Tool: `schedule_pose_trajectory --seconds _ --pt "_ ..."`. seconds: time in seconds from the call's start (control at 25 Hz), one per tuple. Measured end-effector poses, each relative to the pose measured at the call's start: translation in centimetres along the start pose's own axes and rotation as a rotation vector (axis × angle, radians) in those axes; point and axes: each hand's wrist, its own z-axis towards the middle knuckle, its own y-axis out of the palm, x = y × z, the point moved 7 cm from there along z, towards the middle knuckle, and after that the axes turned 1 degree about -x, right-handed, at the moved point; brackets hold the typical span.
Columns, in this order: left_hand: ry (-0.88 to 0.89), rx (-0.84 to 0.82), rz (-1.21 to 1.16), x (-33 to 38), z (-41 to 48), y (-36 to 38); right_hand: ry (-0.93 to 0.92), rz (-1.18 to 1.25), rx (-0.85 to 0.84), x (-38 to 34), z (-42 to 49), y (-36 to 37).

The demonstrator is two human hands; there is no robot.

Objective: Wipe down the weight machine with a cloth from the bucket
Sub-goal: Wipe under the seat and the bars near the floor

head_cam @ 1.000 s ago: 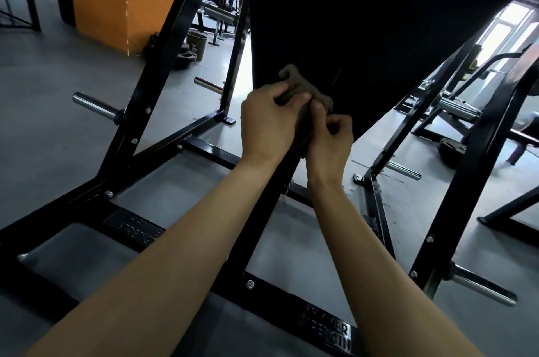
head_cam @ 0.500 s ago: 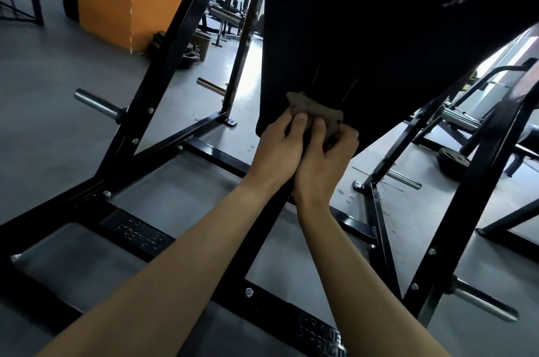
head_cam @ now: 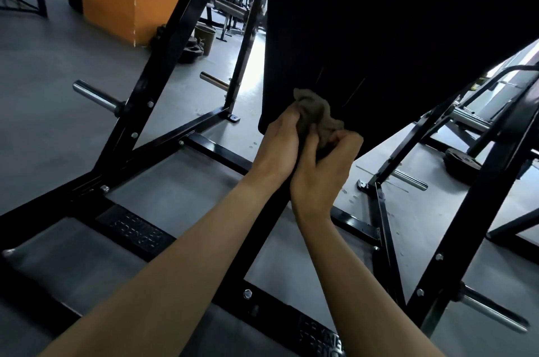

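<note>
Cloth (head_cam: 314,111) sits bunched between both hands against the lower edge of the weight machine's black pad (head_cam: 379,35), near its bottom-left corner. Half a second ago it lay flatter on the pad under straighter fingers; now it stands up in crumpled folds above the knuckles. The grip of the left hand (head_cam: 280,146) is closed on the cloth's left side, fingers pressed into the fabric. The grip of the right hand (head_cam: 323,170) has curled tighter than before, its fingers folded round the cloth's lower right part. The two hands touch, as earlier, at much the same spot on the pad. Below them the machine's black frame (head_cam: 215,150) stands on the grey floor (head_cam: 43,88), with a chrome peg (head_cam: 93,95) projecting from one upright.
</note>
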Motion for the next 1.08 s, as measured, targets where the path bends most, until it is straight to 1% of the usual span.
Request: schedule_pose_trajectory --seconds 0.08,0.2,0.32,0.44,0.52,0.56,0.64,0.72,0.76,0.8,0.84,0.88,0.96,1.0,1.08 --pt "0.048 -0.006 0.020 -0.1 -0.1 0.1 0.010 0.035 0.016 0.4 -0.3 0.3" --pt "0.050 0.038 0.051 -1.6 -0.8 0.2 0.025 0.066 0.009 1.0 -0.1 0.2" --pt "0.036 0.070 0.103 -2.0 -1.7 0.1 -0.023 0.014 -0.002 0.0 1.3 -0.1" --pt "-0.009 0.021 0.199 0.3 -1.8 -0.8 0.028 -0.008 0.033 -1.2 1.8 -0.2" --pt "0.034 -0.012 0.318 3.0 -2.1 -1.2 0.089 0.008 0.080 -2.7 1.8 -0.6" --pt "0.062 -0.035 0.379 4.0 -2.4 -1.1 0.137 0.032 0.104 -3.2 1.6 -0.8" --pt "0.086 -0.075 0.435 4.7 -2.4 -1.1 0.316 0.050 0.114 -2.5 1.1 -0.8" --pt "0.077 -0.079 0.488 4.8 -1.8 -1.4 0.556 0.046 0.008 -0.8 0.5 -0.2" --pt "0.055 -0.064 0.542 5.1 -1.5 -1.5 0.655 0.061 -0.048 -0.6 0.5 -0.3" --pt "0.040 -0.041 0.588 5.7 -1.4 -1.5 0.712 0.097 -0.080 -0.5 0.6 -0.7" --pt "0.051 -0.022 0.604 6.7 -1.5 -1.3 0.710 0.141 -0.083 -1.3 1.1 -1.2" --pt "0.088 -0.015 0.605 7.9 -1.6 -0.8 0.666 0.181 -0.074 -2.7 1.8 -1.6" --pt "0.169 -0.031 0.597 9.9 -1.6 0.3 0.546 0.223 -0.001 -5.6 3.1 -2.5" --pt "0.190 -0.048 0.600 10.5 -1.4 0.6 0.518 0.217 0.031 -6.4 3.3 -2.7" --pt "0.149 -0.086 0.598 10.7 -0.9 0.8 0.545 0.153 -0.005 -6.3 2.9 -2.3"
